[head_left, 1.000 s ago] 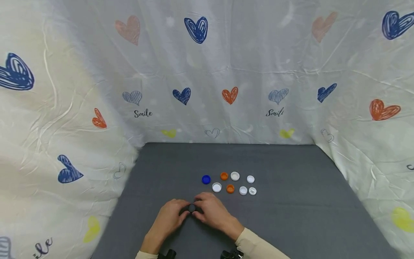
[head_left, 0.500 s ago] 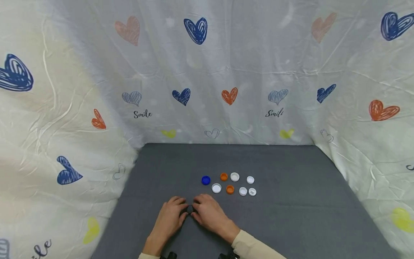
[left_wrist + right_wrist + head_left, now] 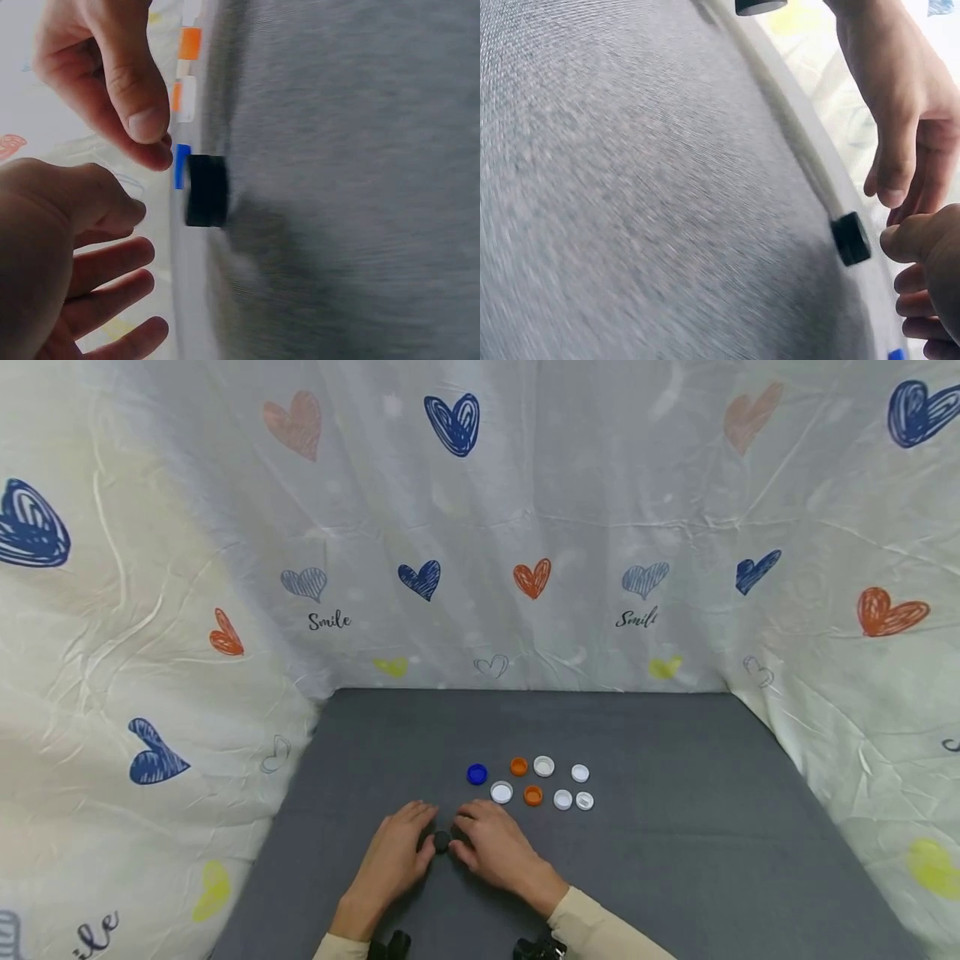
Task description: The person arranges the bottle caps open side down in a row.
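A small black bottle cap (image 3: 442, 842) rests on the grey cloth between my two hands. In the left wrist view the black cap (image 3: 206, 191) shows its side, with fingers of both hands apart from it. My left hand (image 3: 396, 852) lies just left of the cap, fingers relaxed and thumb nearest to it. From the right, my right hand (image 3: 495, 850) faces it with fingers loosely bent; in the right wrist view its thumb is close to the cap (image 3: 851, 238). Neither hand holds anything.
Beyond my hands lie a blue cap (image 3: 477, 774), orange caps (image 3: 518, 767) and several white caps (image 3: 543, 766) in two loose rows. A white heart-printed sheet (image 3: 525, 527) hangs behind and beside the grey table (image 3: 675, 877).
A second ago the fingers of both hands were at the sides of the black cap. They have since drawn apart from it, leaving it on the cloth. The other caps stay put.
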The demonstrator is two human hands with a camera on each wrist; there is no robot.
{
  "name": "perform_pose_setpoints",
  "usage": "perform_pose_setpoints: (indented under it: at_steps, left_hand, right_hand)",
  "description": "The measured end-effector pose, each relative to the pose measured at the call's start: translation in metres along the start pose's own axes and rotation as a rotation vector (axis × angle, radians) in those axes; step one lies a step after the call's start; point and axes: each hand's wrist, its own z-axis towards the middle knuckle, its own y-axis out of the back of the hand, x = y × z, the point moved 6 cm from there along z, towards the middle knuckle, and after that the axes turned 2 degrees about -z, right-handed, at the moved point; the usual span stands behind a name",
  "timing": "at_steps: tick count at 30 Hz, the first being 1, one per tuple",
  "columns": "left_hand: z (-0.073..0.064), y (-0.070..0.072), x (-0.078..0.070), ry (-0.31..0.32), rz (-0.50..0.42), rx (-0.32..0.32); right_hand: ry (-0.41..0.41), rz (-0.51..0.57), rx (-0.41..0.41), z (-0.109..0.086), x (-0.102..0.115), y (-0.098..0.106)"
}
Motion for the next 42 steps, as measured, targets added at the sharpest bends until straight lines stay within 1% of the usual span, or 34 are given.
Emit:
perform_pose_setpoints:
  at_steps: [3, 8, 13, 18, 22, 25, 28, 32, 35, 39, 42]
  left_hand:
    - [0.008, 0.005, -0.004, -0.022, -0.011, -0.018]
    - [0.023, 0.011, -0.014, -0.038, -0.013, -0.018]
    - [0.037, 0.013, -0.023, -0.075, 0.011, -0.037]
    - [0.051, 0.011, -0.030, -0.100, 0.010, -0.048]
    - [0.059, 0.006, -0.034, -0.090, 0.004, -0.031]
    - [0.065, 0.000, -0.037, -0.070, 0.005, 0.001]
    - [0.070, -0.007, -0.039, -0.050, 0.009, 0.033]
    - [0.076, -0.018, -0.041, -0.022, 0.019, 0.074]
    - [0.079, -0.027, -0.042, -0.001, 0.022, 0.100]
    - [0.081, -0.036, -0.044, 0.005, 0.036, 0.109]
    - [0.082, -0.042, -0.046, 0.003, 0.042, 0.110]
  right_hand:
    - [-0.016, 0.020, -0.008, 0.000, -0.006, 0.008]
    - [-0.017, 0.039, -0.066, 0.001, -0.020, 0.020]
    - [-0.041, 0.023, -0.099, 0.002, -0.037, 0.034]
    - [-0.080, 0.023, -0.116, 0.004, -0.058, 0.046]
    - [-0.108, 0.026, -0.099, 0.003, -0.074, 0.051]
    - [-0.114, 0.026, -0.090, 0.001, -0.083, 0.051]
    - [-0.110, 0.035, -0.098, 0.000, -0.090, 0.050]
    - [-0.110, 0.025, -0.108, -0.001, -0.094, 0.047]
    - [-0.124, 0.015, -0.091, -0.003, -0.097, 0.045]
    - [-0.142, 0.026, -0.064, -0.004, -0.099, 0.040]
    - [-0.141, 0.041, -0.053, -0.005, -0.101, 0.036]
